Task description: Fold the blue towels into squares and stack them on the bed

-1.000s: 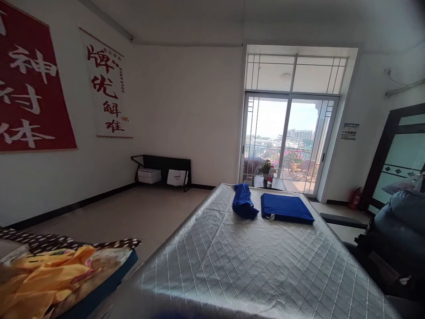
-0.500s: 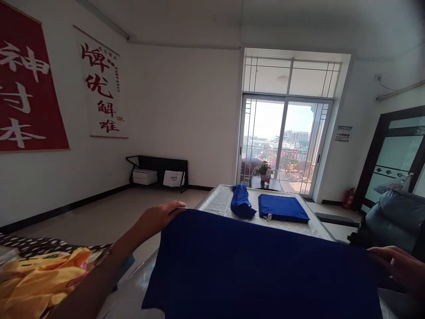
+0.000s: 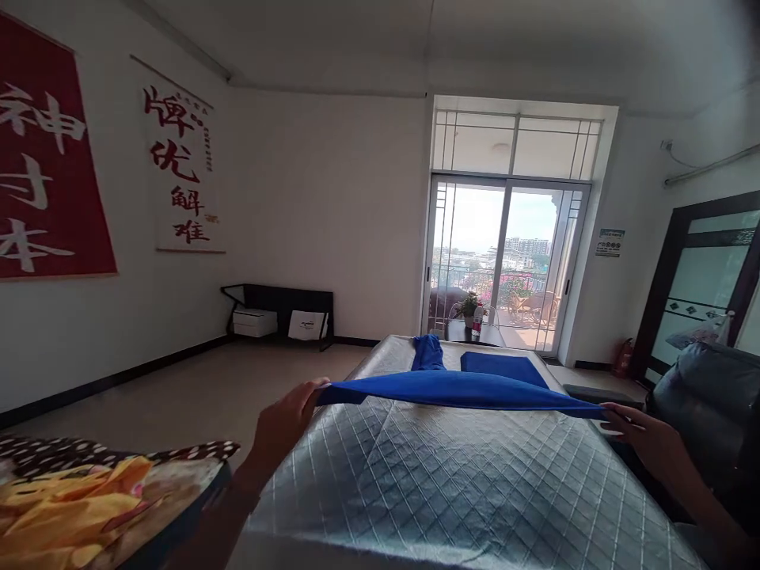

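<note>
A blue cloth is stretched between my two hands above the table with the silvery quilted cover. My left hand pinches its left corner, and my right hand grips the right corner. The cloth is lifted and billowing, seen nearly edge-on, so its full shape is hidden. Beyond it at the table's far end lie a crumpled blue cloth and a flat, folded blue stack, both partly covered by the held cloth.
Yellow printed fabric is heaped at lower left. A dark padded chair stands at right. Behind the table are a small dark table with a plant and bottle, a glass sliding door and a low black rack.
The blue cloth has swung up and away from me, from hanging broad in front to nearly level. Both hands have come closer together, the right one moving left, and the quilted cover now shows.
</note>
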Demonstrator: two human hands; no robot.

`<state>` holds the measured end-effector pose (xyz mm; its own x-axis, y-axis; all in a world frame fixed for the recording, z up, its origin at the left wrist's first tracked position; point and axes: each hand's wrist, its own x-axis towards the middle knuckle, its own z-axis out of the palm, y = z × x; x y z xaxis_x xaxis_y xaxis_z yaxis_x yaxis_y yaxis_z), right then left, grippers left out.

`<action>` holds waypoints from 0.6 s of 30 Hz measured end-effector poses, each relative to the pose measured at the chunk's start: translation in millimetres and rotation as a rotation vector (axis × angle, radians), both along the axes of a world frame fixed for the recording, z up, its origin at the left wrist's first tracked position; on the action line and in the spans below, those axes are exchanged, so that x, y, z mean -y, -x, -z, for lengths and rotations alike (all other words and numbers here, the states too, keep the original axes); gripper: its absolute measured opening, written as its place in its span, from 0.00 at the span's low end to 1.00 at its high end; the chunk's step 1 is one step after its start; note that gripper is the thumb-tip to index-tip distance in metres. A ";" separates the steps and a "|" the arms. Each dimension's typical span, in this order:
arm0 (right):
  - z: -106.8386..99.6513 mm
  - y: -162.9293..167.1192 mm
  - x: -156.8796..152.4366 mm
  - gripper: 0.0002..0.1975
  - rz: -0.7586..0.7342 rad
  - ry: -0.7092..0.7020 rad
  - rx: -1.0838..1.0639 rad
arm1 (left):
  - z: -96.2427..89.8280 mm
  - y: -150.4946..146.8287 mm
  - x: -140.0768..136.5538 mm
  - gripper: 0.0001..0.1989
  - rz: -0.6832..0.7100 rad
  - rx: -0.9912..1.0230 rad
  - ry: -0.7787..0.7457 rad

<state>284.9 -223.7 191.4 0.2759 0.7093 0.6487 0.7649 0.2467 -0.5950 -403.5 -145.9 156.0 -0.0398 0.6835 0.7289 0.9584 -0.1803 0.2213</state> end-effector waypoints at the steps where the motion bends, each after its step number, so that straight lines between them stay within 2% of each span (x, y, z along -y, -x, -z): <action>1: 23.3 2.0 -0.2 0.26 -0.020 0.050 -0.011 | 26.5 0.2 0.7 0.22 0.037 -0.007 0.045; 4: 96.3 6.2 -1.2 0.25 -0.094 0.226 -0.013 | 95.8 -3.6 3.9 0.20 0.141 0.011 0.176; 5: 119.3 6.1 -1.8 0.25 -0.090 0.262 -0.014 | 112.8 -5.3 5.1 0.19 0.170 0.022 0.220; 7: 159.1 3.0 -3.8 0.21 -0.099 0.317 -0.009 | 135.5 -7.7 6.9 0.19 0.221 0.035 0.303; 9: 188.0 -3.4 -6.3 0.17 -0.104 0.339 0.013 | 145.0 -7.5 7.8 0.19 0.263 0.028 0.359; 11: 205.5 -11.1 -8.6 0.13 -0.115 0.352 0.041 | 146.3 -5.1 8.8 0.17 0.281 0.015 0.375; 15: 218.5 -24.4 -8.7 0.12 -0.116 0.350 0.087 | 144.1 0.1 17.1 0.13 0.321 0.038 0.406; 18: 221.4 -31.4 -3.5 0.14 -0.083 0.328 0.183 | 145.5 0.9 30.0 0.14 0.319 0.115 0.506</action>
<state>316.3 -220.3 -30.0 0.1089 0.9023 0.4172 0.8512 0.1321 -0.5079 -404.4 -176.0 10.5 0.1653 0.9350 0.3137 0.8393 -0.3004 0.4531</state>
